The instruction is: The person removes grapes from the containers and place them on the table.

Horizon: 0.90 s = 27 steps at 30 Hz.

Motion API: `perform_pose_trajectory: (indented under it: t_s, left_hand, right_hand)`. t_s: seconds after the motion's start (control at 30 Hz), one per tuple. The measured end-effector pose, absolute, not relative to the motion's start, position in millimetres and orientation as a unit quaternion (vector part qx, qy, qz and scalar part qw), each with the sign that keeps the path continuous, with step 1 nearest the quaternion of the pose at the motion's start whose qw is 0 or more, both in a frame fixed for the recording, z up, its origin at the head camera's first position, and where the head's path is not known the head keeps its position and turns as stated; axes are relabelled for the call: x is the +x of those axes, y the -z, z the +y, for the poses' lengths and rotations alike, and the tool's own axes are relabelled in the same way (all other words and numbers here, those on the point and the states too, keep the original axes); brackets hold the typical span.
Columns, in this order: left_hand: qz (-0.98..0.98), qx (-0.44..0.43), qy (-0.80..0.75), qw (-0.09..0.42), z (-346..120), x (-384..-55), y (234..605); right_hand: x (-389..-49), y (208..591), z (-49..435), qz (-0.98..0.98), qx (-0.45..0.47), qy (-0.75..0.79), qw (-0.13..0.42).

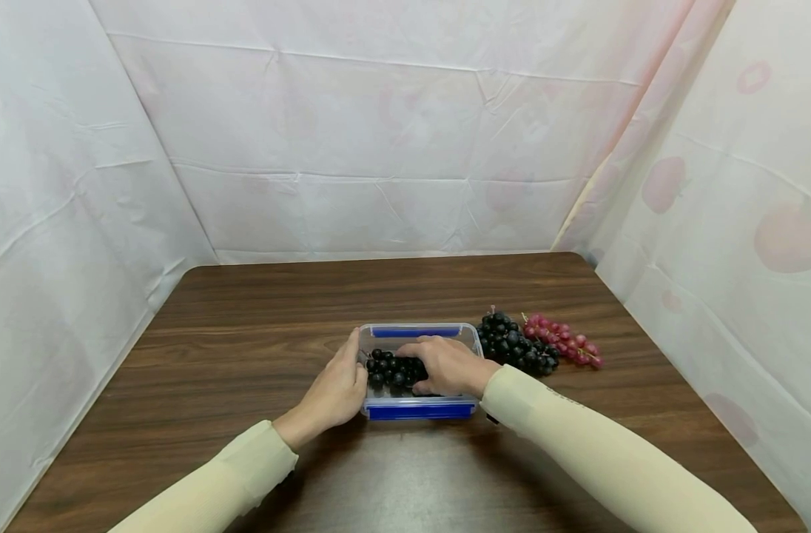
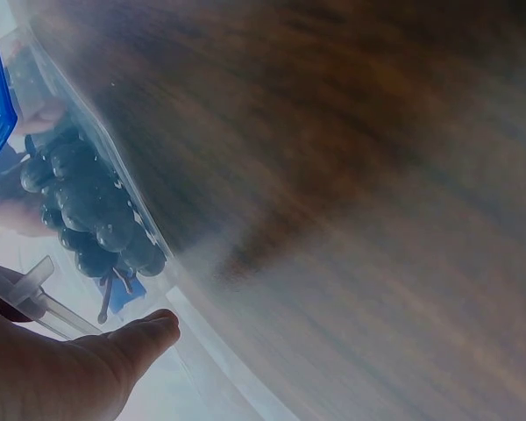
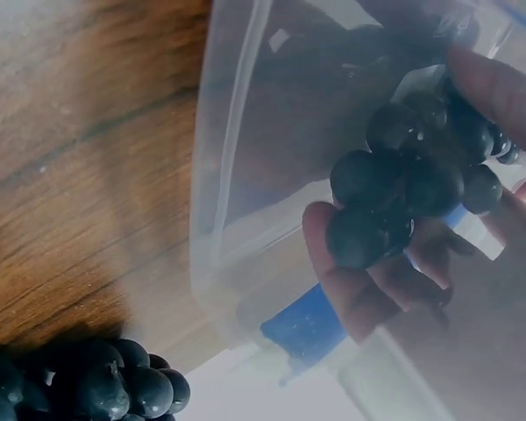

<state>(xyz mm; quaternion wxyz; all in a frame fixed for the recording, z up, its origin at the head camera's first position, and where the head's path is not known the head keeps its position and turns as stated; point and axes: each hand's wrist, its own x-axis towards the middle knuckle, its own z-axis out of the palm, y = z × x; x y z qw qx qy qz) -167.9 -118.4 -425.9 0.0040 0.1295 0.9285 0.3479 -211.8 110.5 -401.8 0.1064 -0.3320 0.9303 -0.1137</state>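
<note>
A clear plastic food container (image 1: pixel 419 401) with blue clasps stands on the table, a bunch of black grapes (image 1: pixel 387 368) lying inside it. My left hand (image 1: pixel 335 389) rests against the container's left wall, fingers extended along it; the thumb (image 2: pixel 145 344) shows straight in the left wrist view. Reaching into the container from the right, my right hand (image 1: pixel 448 368) holds the black grapes between thumb and curled fingers. Through the cloudy wall, the right wrist view shows these grapes (image 3: pixel 386 193) between the fingers (image 3: pixel 342 285). Part of the bunch is hidden beneath the hand.
Just right of the container lies a second bunch of black grapes (image 1: pixel 512 342), partly behind the right wrist. Beyond it is a bunch of red grapes (image 1: pixel 564 340). The dark wooden table (image 1: pixel 266 311) has pale printed curtains (image 1: pixel 379 148) around it.
</note>
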Motion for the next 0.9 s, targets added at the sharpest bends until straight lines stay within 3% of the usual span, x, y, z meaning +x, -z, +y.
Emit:
perform_pose_trajectory:
  t_s: [0.9]
  left_hand:
    - [0.930, 0.127, -0.345, 0.004, -117.5, -168.1, 425.6]
  right_hand:
    - [-215.2, 403.7, 114.1, 0.923, -0.332, 0.142, 0.130]
